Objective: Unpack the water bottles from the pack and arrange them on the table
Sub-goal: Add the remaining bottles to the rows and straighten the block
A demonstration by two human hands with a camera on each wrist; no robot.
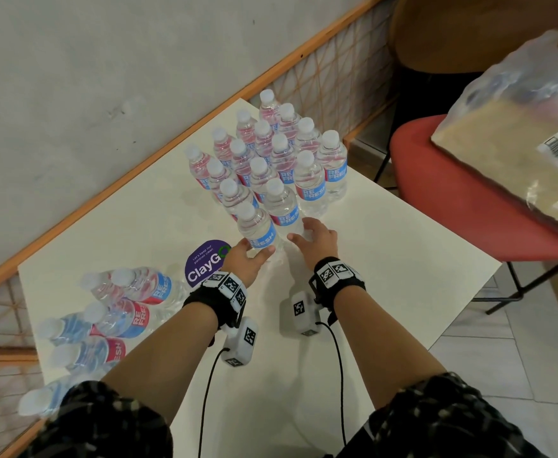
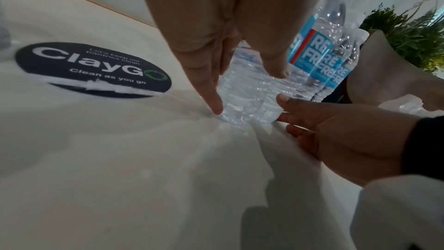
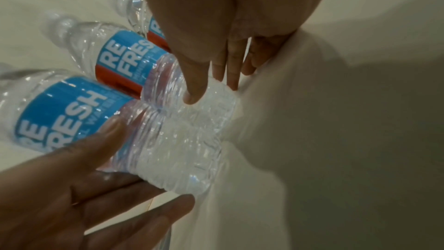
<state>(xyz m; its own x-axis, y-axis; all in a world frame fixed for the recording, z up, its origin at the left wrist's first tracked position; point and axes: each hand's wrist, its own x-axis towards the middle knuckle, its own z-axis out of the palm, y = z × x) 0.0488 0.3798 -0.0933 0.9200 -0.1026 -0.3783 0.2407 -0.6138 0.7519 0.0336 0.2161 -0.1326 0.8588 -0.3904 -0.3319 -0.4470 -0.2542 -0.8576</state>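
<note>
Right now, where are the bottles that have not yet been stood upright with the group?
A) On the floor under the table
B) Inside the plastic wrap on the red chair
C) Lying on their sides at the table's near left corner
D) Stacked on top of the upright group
C: the head view shows several lying bottles on their sides at the table corner, left of the ClayGo sticker, apart from the upright group.

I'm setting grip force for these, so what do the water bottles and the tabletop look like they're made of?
Water bottles: thin clear plastic, glossy, with ribbed walls that catch highlights, a printed film label and a white cap; probably crushable. Tabletop: smooth off-white surface with soft sheen, likely laminate, though the core is hidden.
</note>
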